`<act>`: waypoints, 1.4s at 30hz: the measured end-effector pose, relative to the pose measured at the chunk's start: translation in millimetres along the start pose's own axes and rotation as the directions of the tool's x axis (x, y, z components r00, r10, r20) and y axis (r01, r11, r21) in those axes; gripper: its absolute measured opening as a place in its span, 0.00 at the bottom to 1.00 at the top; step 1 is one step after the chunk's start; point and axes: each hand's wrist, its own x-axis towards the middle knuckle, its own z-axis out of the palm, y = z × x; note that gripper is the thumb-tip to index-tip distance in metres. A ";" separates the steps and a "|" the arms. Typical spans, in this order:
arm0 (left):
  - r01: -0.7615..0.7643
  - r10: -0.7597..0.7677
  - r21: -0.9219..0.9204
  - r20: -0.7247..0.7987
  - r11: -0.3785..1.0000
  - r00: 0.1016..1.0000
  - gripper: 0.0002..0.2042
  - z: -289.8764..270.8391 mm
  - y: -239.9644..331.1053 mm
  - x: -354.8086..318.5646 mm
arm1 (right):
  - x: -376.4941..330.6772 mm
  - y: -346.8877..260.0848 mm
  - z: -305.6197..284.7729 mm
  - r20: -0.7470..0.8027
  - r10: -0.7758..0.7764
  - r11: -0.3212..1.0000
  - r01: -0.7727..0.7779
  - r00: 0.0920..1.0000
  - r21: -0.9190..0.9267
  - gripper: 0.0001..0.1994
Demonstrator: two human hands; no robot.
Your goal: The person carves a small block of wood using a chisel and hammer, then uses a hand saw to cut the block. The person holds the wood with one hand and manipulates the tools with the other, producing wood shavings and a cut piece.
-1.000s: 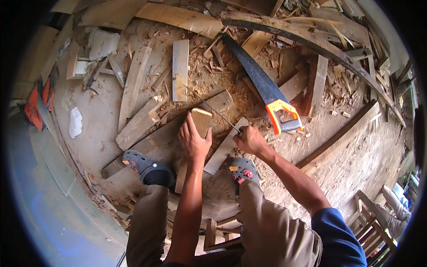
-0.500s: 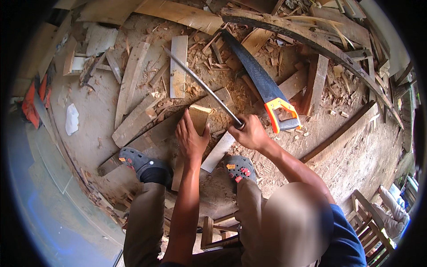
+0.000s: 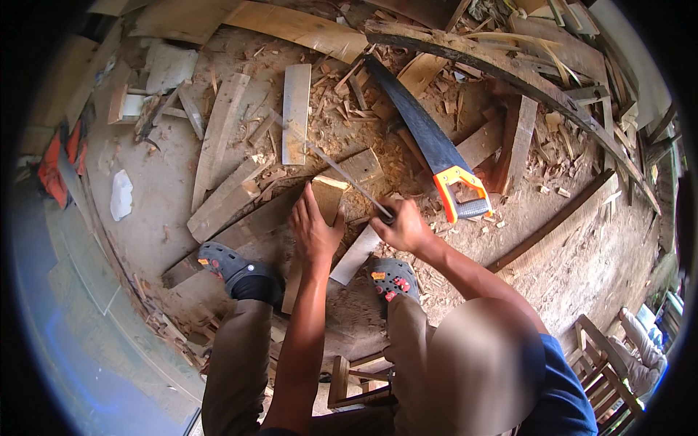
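Observation:
My left hand (image 3: 315, 232) grips the lower part of a short light wooden board (image 3: 327, 196) and holds it on end on a plank on the ground. My right hand (image 3: 406, 229) is closed on the handle of a long thin metal blade (image 3: 331, 166). The blade slants up and to the left, is blurred, and passes just above the top of the board. A handsaw (image 3: 425, 131) with a dark blade and an orange handle lies on the ground just right of my right hand.
My feet in dark clogs (image 3: 234, 265) stand on sawdust among several planks and offcuts. A curved beam (image 3: 509, 69) lies at the back. A wooden chair (image 3: 603, 363) is at lower right, a small stool (image 3: 356, 378) is below me, and a red-orange object (image 3: 54, 163) lies at left.
My right hand, first low with no blade showing, raised the long blade and has swung it down toward the top of the board. My left hand stays on the board.

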 end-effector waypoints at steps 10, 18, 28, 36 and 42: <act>-0.019 0.019 -0.018 -0.020 1.000 1.000 0.45 0.1 -3.6 -0.3 | 7.4 -15.0 -13.3 -0.101 -0.232 0.973 0.233 0.967 -0.004 0.09; -0.021 0.020 -0.025 -0.040 0.999 0.999 0.44 2.9 -8.1 -1.5 | 13.0 -7.1 -9.8 0.057 0.018 0.990 -0.010 0.998 -0.141 0.11; -0.012 0.012 -0.010 -0.022 1.000 1.000 0.45 4.0 -3.5 -1.3 | 18.8 24.7 -10.3 0.097 0.098 0.955 -0.066 0.990 -0.290 0.13; -0.037 0.036 -0.031 -0.023 0.999 0.999 0.45 6.4 -1.8 0.5 | 8.8 57.5 5.4 0.087 0.066 0.960 -0.039 0.994 -0.276 0.15; 0.003 -0.003 -0.025 -0.023 1.000 1.000 0.44 -1.1 -1.6 0.7 | -4.5 -7.2 2.4 -0.050 -0.137 0.989 0.133 0.989 -0.070 0.14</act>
